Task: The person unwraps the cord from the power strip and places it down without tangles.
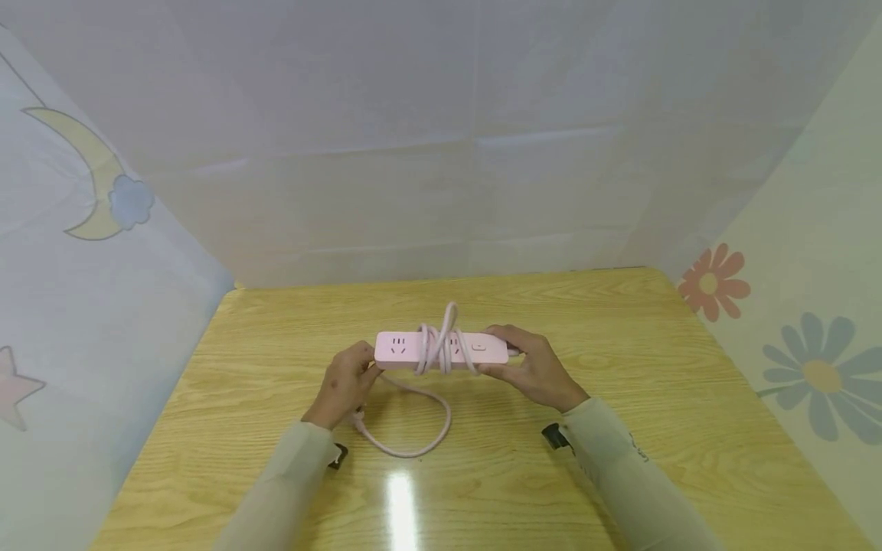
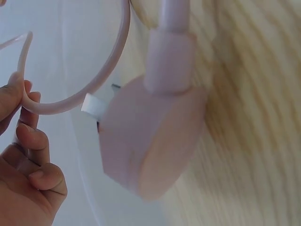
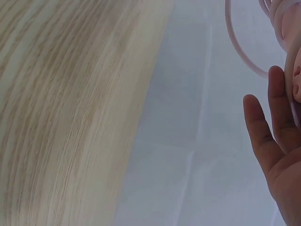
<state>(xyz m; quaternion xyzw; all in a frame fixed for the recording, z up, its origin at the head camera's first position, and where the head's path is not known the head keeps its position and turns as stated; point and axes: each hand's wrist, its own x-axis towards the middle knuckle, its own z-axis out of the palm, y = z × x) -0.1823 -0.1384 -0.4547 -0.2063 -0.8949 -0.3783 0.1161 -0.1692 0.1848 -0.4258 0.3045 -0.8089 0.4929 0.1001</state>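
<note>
A pink power strip (image 1: 395,350) is held up above the table, its cord (image 1: 441,337) wound several times around its middle and looping up on top. My right hand (image 1: 534,371) grips its right end, beside the switch; two fingers of this hand (image 3: 282,155) extend along the strip (image 3: 296,77) in the right wrist view. At the left end is my left hand (image 1: 344,383). Thumb and forefinger of that hand (image 2: 28,179) pinch the cord (image 2: 70,103) in the left wrist view. From there a loose loop curves down to the plug (image 2: 141,136), which hangs below the left wrist.
A wooden table (image 1: 551,306) lies under both hands, with a light reflection near its front. White sheeting (image 1: 441,207) rises behind it. Printed side walls show a moon (image 1: 103,176) on the left and flowers (image 1: 823,375) on the right. Dark straps hang below both sleeves.
</note>
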